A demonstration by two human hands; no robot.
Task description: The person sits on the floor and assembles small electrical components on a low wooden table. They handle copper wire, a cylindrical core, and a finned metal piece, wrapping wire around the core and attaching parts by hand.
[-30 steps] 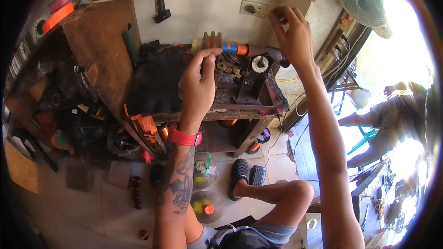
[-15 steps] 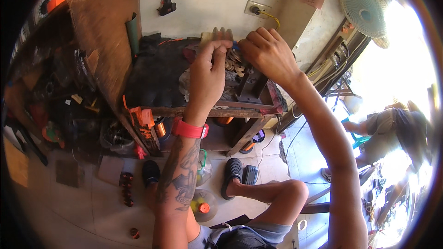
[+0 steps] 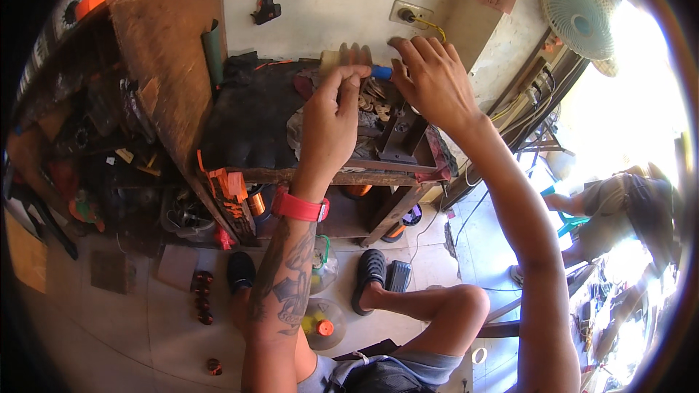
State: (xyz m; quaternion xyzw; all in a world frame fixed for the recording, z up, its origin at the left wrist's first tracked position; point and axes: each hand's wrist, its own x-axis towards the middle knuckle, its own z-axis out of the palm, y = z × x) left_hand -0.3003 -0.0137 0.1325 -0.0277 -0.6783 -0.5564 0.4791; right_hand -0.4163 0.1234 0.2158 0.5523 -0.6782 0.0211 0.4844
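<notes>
My left hand (image 3: 331, 116), with a red wristband, is closed in a pinch, thumb against forefinger; whatever lies between them is too small to make out. Behind its fingertips is a ridged roller-like part (image 3: 354, 58) with a pale cylindrical block (image 3: 330, 60) at its left. A short blue cylinder (image 3: 381, 73) shows to the right of the pinch. My right hand (image 3: 437, 80) hovers just right of the blue cylinder, its fingers loosely bent and apart, the thumb separated from the forefinger. Below the hands, a dark metal bracket (image 3: 400, 135) stands on the bench.
Flat brown pieces (image 3: 373, 102) lie heaped on the wooden bench (image 3: 328, 176), beside a black cloth (image 3: 247, 120). A wooden panel (image 3: 164, 51) rises at the left. A fan (image 3: 579, 18) and hanging cables are at the right. My foot is beside a pedal (image 3: 397, 276).
My right hand has shifted right and its fingers have opened away from the blue cylinder, which now shows more fully. My left hand stays pinched in nearly the same place.
</notes>
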